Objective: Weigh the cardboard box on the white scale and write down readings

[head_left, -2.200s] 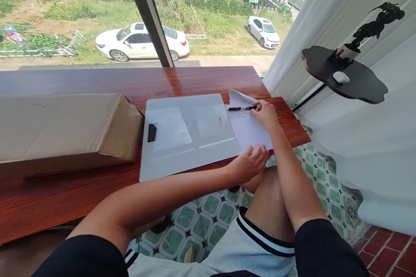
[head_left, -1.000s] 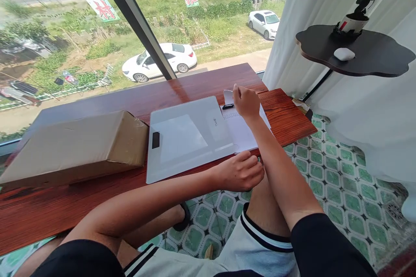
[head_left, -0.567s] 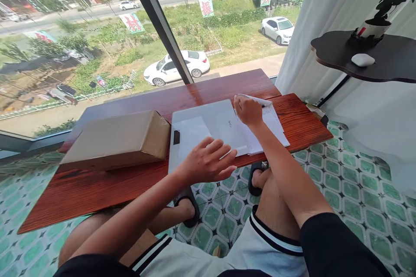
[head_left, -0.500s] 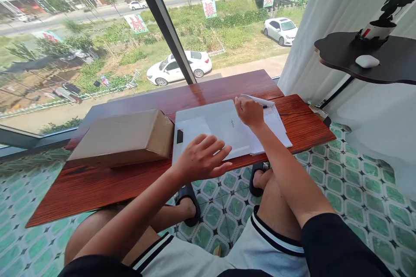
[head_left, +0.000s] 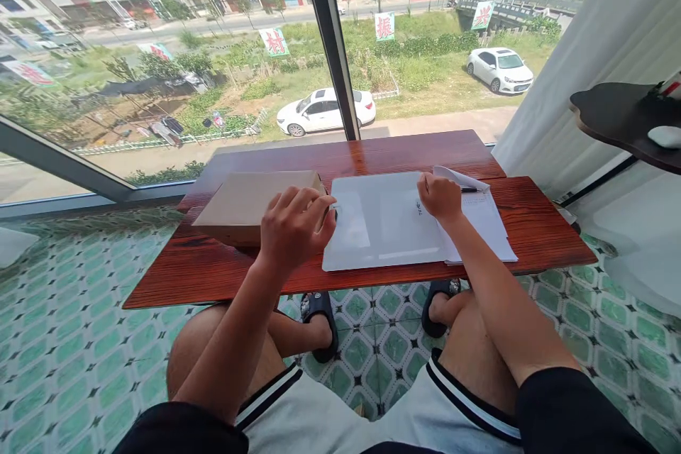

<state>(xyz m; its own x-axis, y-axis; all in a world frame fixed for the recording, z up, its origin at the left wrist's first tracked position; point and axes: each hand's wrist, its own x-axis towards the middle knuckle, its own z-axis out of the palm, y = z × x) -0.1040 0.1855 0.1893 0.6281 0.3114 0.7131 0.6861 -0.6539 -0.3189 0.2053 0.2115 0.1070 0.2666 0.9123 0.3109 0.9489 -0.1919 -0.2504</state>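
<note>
A smooth pale board [head_left: 394, 227] with a small dark handwritten mark lies flat on the reddish wooden table [head_left: 532, 220]. At its left edge is my left hand [head_left: 292, 227], bent fingers and thumb apart. Between their tips shows a sliver of a small black block [head_left: 336, 213], mostly hidden; contact is unclear. My right hand [head_left: 440, 195] is closed in a fist over the board's upper right part, beside the papers. Whatever may be inside that fist is hidden. White paper sheets [head_left: 486, 234] lie partly under the board's right side, with a dark pen [head_left: 469, 190] on them.
A closed cardboard box [head_left: 255, 202] stands on the table's left, partly behind my left hand. Beyond the table is a large window with a dark frame post [head_left: 335, 50]. At right, a dark wavy-edged side table [head_left: 611, 110] stands by a white curtain [head_left: 564, 64].
My left hand has moved up and left to the board's left edge, its fingers now more bent. My right fist stays at the board's upper right. The camera view has shifted.
</note>
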